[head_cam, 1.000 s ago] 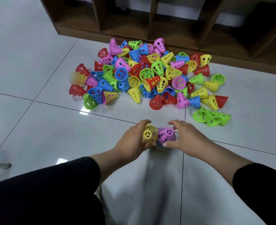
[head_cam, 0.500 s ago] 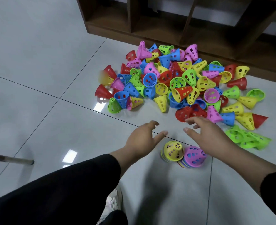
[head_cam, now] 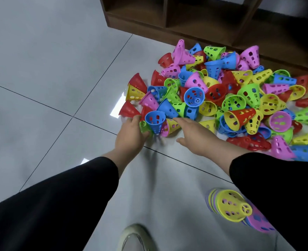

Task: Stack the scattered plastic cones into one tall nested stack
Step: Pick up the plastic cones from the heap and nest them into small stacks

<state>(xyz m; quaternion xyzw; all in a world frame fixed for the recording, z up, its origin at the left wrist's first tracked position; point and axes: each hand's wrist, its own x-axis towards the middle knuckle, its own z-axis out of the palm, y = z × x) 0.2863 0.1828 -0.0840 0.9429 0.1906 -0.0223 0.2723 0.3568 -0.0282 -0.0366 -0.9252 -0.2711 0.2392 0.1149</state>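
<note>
Both hands reached the near-left edge of the cone pile (head_cam: 231,98): the left hand (head_cam: 129,136) gripped a green cone (head_cam: 143,127) beside a blue cone (head_cam: 155,120), the right hand (head_cam: 194,134) lay flat, fingers straight.

Cones in five bright colours

My black sleeves (head_cam: 62,201) frame red, yellow, blue, green and pink perforated cones (head_cam: 231,98) on pale grey floor tiles (head_cam: 41,69); dark brown shelf (head_cam: 194,24) at twelve o'clock.

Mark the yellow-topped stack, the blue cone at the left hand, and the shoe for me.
Yellow-topped stack (head_cam: 231,205): head view, side wall of the top yellow cone.
Blue cone (head_cam: 155,119): head view, inside its open mouth.
Shoe (head_cam: 131,236): head view, pale toe at the bottom edge.
</note>
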